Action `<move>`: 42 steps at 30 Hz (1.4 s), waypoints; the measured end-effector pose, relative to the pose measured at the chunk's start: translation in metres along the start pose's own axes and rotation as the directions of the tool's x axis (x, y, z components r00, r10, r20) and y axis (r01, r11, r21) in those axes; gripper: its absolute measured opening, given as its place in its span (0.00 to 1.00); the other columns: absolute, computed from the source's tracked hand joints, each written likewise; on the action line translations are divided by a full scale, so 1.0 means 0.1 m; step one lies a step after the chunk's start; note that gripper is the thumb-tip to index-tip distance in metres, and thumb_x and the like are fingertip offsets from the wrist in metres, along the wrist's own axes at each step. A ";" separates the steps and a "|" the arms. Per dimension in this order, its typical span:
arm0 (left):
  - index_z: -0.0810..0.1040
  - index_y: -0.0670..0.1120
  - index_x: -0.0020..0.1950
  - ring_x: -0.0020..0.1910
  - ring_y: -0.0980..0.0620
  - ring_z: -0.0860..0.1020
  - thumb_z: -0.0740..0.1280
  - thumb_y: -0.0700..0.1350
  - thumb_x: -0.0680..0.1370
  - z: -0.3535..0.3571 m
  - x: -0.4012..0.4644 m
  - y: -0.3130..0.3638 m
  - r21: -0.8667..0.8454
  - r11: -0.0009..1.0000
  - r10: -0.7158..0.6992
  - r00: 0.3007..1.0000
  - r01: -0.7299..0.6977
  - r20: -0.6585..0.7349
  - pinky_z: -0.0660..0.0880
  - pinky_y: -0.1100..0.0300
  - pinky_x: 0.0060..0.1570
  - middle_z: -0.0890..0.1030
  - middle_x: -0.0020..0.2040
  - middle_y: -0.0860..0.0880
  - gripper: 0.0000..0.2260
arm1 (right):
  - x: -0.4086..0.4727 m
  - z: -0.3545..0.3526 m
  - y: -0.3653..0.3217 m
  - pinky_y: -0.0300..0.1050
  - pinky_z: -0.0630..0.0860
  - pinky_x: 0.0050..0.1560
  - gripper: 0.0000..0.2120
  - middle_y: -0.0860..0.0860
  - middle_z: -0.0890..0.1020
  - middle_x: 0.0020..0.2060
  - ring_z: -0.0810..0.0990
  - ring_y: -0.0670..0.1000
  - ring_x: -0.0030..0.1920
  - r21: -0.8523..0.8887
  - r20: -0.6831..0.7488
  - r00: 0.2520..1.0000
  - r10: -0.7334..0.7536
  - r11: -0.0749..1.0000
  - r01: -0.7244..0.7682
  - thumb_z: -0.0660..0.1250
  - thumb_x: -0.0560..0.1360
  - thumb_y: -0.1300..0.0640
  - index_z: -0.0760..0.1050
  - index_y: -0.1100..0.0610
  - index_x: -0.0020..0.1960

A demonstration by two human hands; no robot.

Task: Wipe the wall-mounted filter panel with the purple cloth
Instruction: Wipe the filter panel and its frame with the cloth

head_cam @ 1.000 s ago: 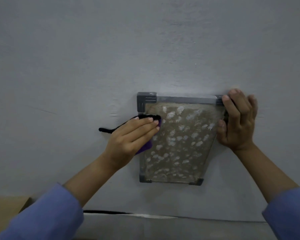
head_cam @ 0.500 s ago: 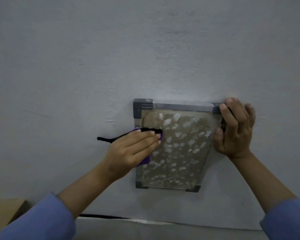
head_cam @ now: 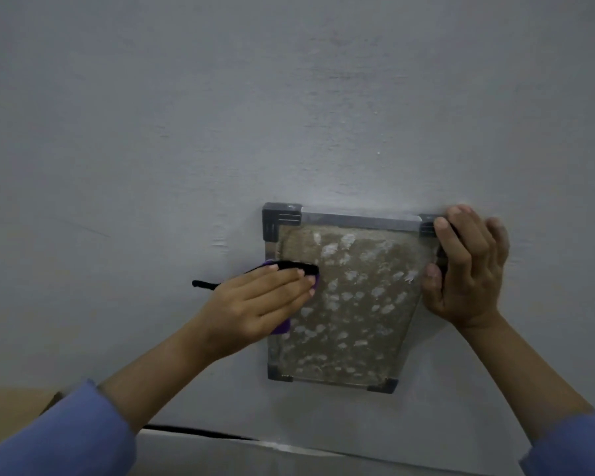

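Head view: I see the filter panel (head_cam: 351,304) fixed flat to a pale grey wall (head_cam: 289,115), its metal frame carrying dark corner pieces and its brownish face mottled with white patches. My left hand (head_cam: 255,304) lies flat over the panel's left edge, fingers straight and close together, pressing the purple cloth (head_cam: 282,327) against the surface; only slivers of purple show under the palm and at the fingertips. A black edging of the cloth (head_cam: 296,266) runs along the top of the fingers, and a thin black strip trails off to the left over the wall. My right hand (head_cam: 468,269) grips the panel's upper right corner, fingers curled over the top of the frame and thumb set against the right side rail. Both forearms rise from blue sleeves (head_cam: 59,438) at the near corners. A white ledge (head_cam: 289,455) runs along the wall below the panel, and a tan surface (head_cam: 11,400) shows at the near left.
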State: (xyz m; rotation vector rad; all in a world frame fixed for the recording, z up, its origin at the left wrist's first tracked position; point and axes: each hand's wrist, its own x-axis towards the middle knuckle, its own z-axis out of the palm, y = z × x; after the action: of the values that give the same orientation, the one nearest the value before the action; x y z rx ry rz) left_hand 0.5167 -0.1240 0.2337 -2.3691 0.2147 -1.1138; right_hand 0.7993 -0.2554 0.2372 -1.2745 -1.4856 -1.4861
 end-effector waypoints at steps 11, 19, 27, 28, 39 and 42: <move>0.81 0.39 0.58 0.59 0.47 0.78 0.71 0.37 0.75 0.07 0.15 -0.04 -0.035 0.997 -0.069 0.997 0.067 -0.047 0.76 0.53 0.59 0.80 0.59 0.44 0.11 | 0.00 0.00 0.01 0.56 0.61 0.68 0.20 0.61 0.71 0.63 0.71 0.61 0.64 -0.006 -0.017 1.000 -0.005 1.000 0.005 0.51 0.79 0.53 0.66 0.63 0.65; 0.78 0.38 0.60 0.60 0.45 0.78 0.71 0.35 0.75 0.02 0.28 -0.13 0.030 0.993 -0.109 0.987 0.113 -0.121 0.78 0.50 0.53 0.79 0.61 0.43 0.14 | -0.03 0.00 0.03 0.56 0.61 0.69 0.21 0.61 0.71 0.63 0.71 0.61 0.65 -0.009 -0.021 1.000 -0.004 1.000 0.004 0.52 0.78 0.54 0.66 0.63 0.66; 0.79 0.39 0.59 0.60 0.47 0.78 0.71 0.37 0.75 0.02 0.12 -0.07 -0.037 0.998 -0.058 0.998 0.058 0.007 0.77 0.51 0.56 0.80 0.60 0.44 0.13 | -0.02 0.00 0.01 0.56 0.61 0.68 0.20 0.61 0.71 0.63 0.70 0.60 0.65 -0.007 -0.030 1.000 0.007 1.000 -0.007 0.53 0.77 0.54 0.67 0.62 0.66; 0.80 0.39 0.59 0.60 0.47 0.78 0.71 0.37 0.75 -0.01 0.09 -0.07 -0.032 0.999 -0.032 0.999 0.033 0.030 0.77 0.51 0.56 0.80 0.60 0.44 0.12 | -0.02 0.00 0.02 0.55 0.61 0.68 0.20 0.60 0.71 0.63 0.70 0.60 0.65 -0.011 -0.031 0.999 0.008 1.000 -0.009 0.52 0.77 0.54 0.67 0.62 0.66; 0.76 0.38 0.62 0.58 0.46 0.79 0.71 0.36 0.75 0.11 0.18 -0.07 -0.062 0.991 -0.126 0.988 0.121 -0.088 0.77 0.52 0.56 0.78 0.61 0.44 0.15 | -0.05 0.03 0.04 0.56 0.61 0.69 0.21 0.60 0.71 0.64 0.70 0.60 0.66 -0.012 -0.036 0.999 0.002 1.000 -0.002 0.53 0.77 0.54 0.65 0.60 0.68; 0.78 0.38 0.60 0.58 0.46 0.79 0.70 0.37 0.76 0.10 0.03 0.00 -0.062 0.994 -0.092 0.996 0.092 0.005 0.78 0.52 0.54 0.80 0.60 0.44 0.13 | -0.05 0.02 0.03 0.55 0.61 0.69 0.22 0.60 0.71 0.64 0.71 0.60 0.65 -0.011 -0.034 0.999 -0.001 1.000 0.000 0.53 0.77 0.54 0.65 0.60 0.68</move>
State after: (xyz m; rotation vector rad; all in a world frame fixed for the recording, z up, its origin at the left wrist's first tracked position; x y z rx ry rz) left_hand 0.5265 -0.1216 0.2303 -2.4565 0.1428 -1.1621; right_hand 0.8040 -0.2548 0.2335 -1.2495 -1.4576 -1.5111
